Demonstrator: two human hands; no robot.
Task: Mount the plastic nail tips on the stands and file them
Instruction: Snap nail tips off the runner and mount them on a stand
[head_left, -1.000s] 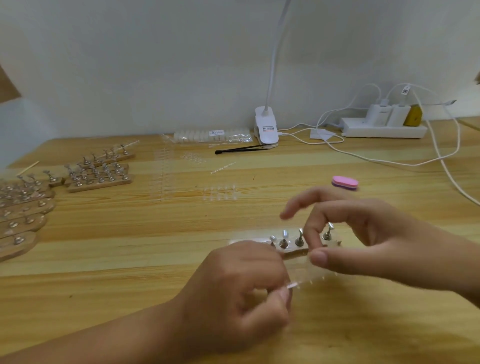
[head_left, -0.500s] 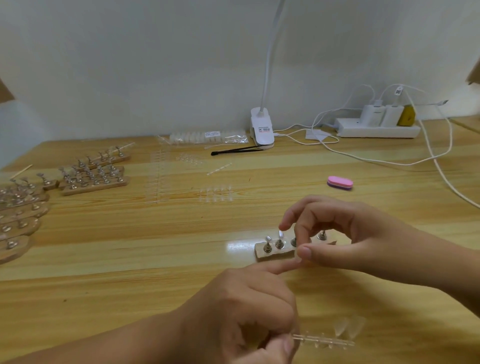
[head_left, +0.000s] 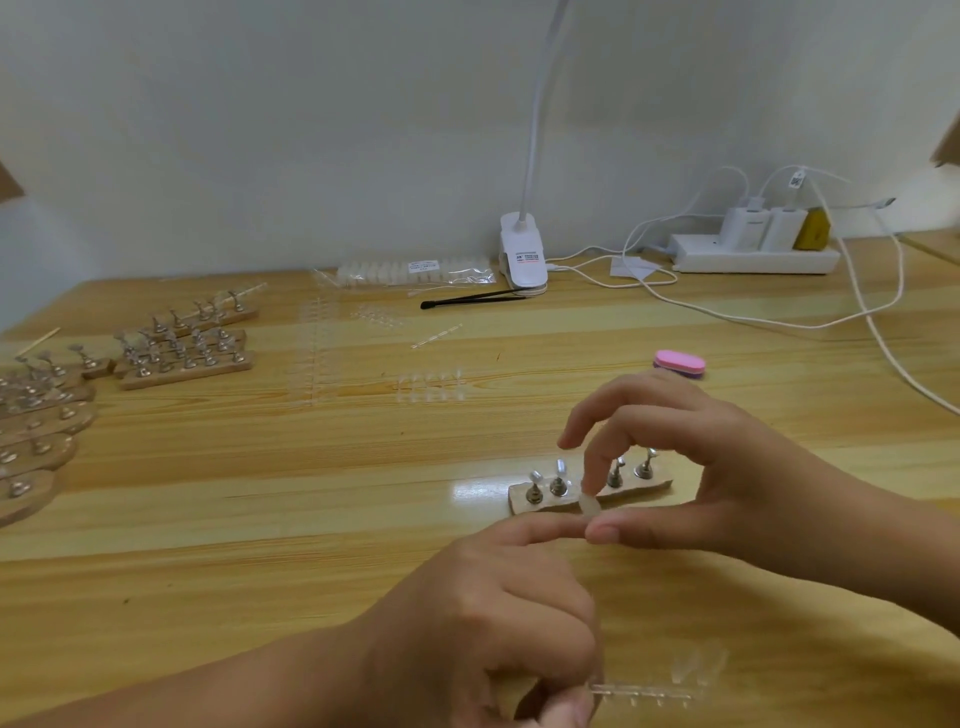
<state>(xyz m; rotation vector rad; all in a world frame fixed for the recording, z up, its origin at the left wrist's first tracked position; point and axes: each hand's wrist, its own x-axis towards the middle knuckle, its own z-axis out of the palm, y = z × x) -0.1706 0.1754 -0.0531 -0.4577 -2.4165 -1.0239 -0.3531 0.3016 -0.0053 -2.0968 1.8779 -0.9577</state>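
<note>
- Mounting step: right hand (head_left: 701, 478) pinches a nail tip (head_left: 589, 505) at the stand (head_left: 522, 503).
- Left hand (head_left: 498, 613) grips the tip strip (head_left: 644, 690).
- Next: seating the tip squarely likely needs light pressure.

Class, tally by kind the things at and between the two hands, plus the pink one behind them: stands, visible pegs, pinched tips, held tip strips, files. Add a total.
Wooden stand: 1
Metal pegs showing on it: 4
Nail tip, pinched by right hand: 1
Tip strip, held by left hand: 1
Pink nail file: 1
Total: 8
</note>
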